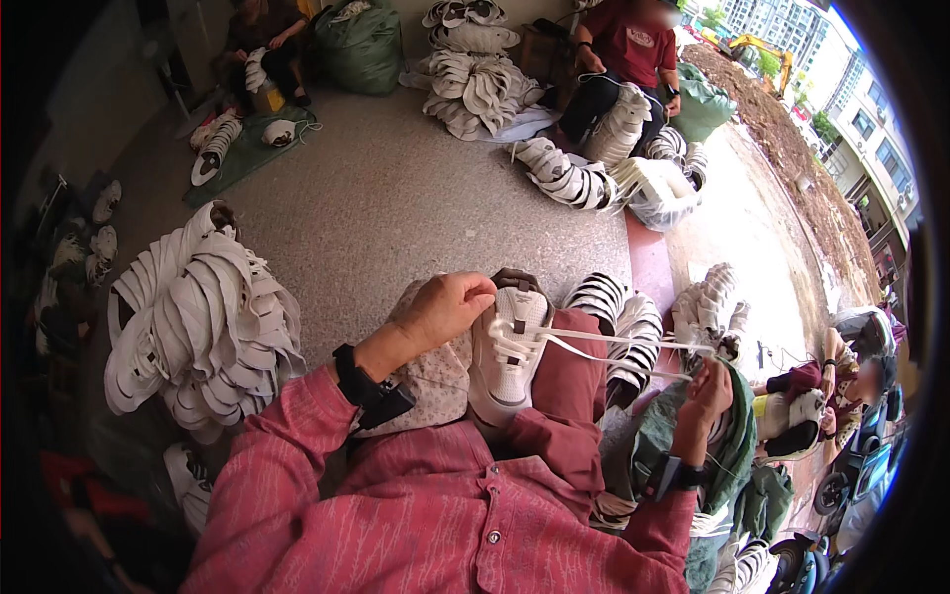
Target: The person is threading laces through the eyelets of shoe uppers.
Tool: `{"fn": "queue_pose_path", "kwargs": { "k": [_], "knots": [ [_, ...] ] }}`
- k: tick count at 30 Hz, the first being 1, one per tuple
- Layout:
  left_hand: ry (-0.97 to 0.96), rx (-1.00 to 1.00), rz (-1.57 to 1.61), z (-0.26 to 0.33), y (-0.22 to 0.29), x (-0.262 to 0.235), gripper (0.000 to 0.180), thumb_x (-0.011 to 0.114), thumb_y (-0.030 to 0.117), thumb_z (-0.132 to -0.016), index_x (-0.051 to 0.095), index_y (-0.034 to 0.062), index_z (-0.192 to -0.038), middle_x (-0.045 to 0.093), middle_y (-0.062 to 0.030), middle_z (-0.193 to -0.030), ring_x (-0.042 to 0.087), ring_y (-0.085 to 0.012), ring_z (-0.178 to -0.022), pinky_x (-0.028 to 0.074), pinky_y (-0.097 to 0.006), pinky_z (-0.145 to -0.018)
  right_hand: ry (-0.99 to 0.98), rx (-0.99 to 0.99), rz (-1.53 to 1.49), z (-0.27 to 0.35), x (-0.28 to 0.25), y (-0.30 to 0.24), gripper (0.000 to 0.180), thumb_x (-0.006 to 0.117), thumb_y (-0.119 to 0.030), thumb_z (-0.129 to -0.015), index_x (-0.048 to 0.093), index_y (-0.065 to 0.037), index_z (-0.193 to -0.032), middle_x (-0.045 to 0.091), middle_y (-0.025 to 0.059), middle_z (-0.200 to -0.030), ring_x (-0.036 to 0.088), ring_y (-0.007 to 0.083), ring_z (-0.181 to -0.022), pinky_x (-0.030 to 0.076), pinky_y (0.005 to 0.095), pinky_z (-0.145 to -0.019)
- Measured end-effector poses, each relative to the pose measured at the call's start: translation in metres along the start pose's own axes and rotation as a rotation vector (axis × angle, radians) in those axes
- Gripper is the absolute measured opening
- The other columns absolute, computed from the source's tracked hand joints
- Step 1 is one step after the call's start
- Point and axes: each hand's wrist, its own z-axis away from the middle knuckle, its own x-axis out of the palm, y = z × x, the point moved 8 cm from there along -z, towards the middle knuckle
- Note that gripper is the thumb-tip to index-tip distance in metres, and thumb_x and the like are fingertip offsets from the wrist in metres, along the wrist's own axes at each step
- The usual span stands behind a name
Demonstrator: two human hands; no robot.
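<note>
A white shoe upper (508, 361) with a dark lining lies on my lap, its toe toward me. My left hand (447, 309) is closed at its upper left edge, with the fingertips curled against the shoe. Out to the right, my right hand (707, 398) is closed on a white shoelace (623, 340). Two strands of the lace run nearly straight from the eyelets to that hand, held above my right thigh. Across the front of the upper, the lace passes through several eyelets. What exactly the left fingertips pinch is partly hidden.
A big heap of nested white uppers (203, 317) stands at left. More stacked uppers (633, 342) lie beside my right knee, near green cloth (727, 436). Other people (633, 59) sit working farther off, among uppers and a green sack (361, 49).
</note>
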Motion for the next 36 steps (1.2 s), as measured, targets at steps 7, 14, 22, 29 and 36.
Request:
{"fn": "queue_pose_path", "kwargs": {
  "k": [7,14,22,29,36],
  "knots": [
    [-0.011,0.266,-0.151,0.003,0.019,0.021,0.016,0.066,0.011,-0.080,0.064,0.0024,-0.094,0.061,-0.0104,-0.088,0.063,-0.0229,-0.076,0.050,-0.033,-0.069,0.205,0.564,-0.682,0.008,-0.095,0.124,0.008,0.061,-0.011,-0.084,0.054,-0.009,-0.080,0.041,-0.0063,-0.057,0.034,0.0057,-0.040,0.025,0.0216,-0.035],
    [-0.026,0.234,-0.325,0.005,0.016,0.039,0.014,0.069,0.014,-0.077,0.061,0.0059,-0.085,0.054,-0.0079,-0.088,0.061,-0.0240,-0.073,0.049,-0.035,-0.066,-0.254,0.181,0.120,0.057,0.039,0.049,0.008,0.064,-0.012,-0.089,0.064,-0.005,-0.090,0.053,-0.0027,-0.068,0.045,0.0049,-0.052,0.036,0.0212,-0.047],
    [0.127,0.310,-0.467,0.010,0.029,0.043,0.013,0.065,0.011,-0.075,0.056,0.0068,-0.084,0.052,-0.0089,-0.088,0.061,-0.0263,-0.080,0.051,-0.038,-0.066,-0.907,-0.859,0.929,0.163,0.219,0.013,0.016,0.064,-0.018,-0.082,0.062,-0.005,-0.091,0.060,0.0111,-0.086,0.062,0.0285,-0.070,0.051,0.0384,-0.060],
    [0.090,0.304,-0.534,0.014,0.027,0.032,0.040,0.072,0.024,-0.070,0.053,0.0092,-0.102,0.047,-0.0125,-0.100,0.059,-0.0324,-0.086,0.051,-0.042,-0.070,-1.050,-0.982,1.181,0.165,0.241,0.025,0.011,0.057,-0.016,-0.082,0.060,-0.005,-0.086,0.061,0.0117,-0.087,0.065,0.0289,-0.074,0.051,0.0422,-0.059],
    [-0.079,0.282,-0.560,0.005,0.023,0.030,0.042,0.075,0.027,-0.069,0.056,0.0087,-0.101,0.046,-0.0119,-0.101,0.058,-0.0300,-0.093,0.051,-0.041,-0.073,-0.966,-0.791,1.160,0.131,0.214,0.014,0.010,0.060,-0.015,-0.078,0.061,-0.004,-0.076,0.060,0.0121,-0.078,0.061,0.0330,-0.065,0.049,0.0434,-0.058]
  ]
}}
